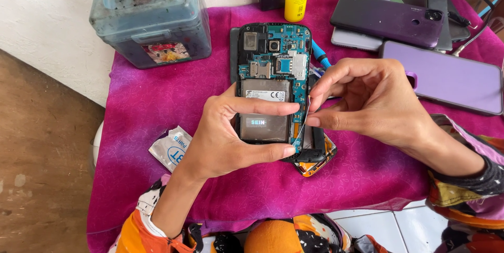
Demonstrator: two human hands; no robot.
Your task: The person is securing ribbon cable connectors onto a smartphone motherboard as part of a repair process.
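Nearby, screw-flecked grey box [152, 19], lidded.

An opened black phone with its blue circuit board exposed [274, 87] stands tilted mid-scene; a thin silvery strip [303, 120] touches its right edge.

Left hand [226, 137] grips an opened phone [273, 87], circuit board exposed, over a magenta cloth [157, 100]; right hand [367, 100] pinches a thin metal strip [304, 119] at its edge.
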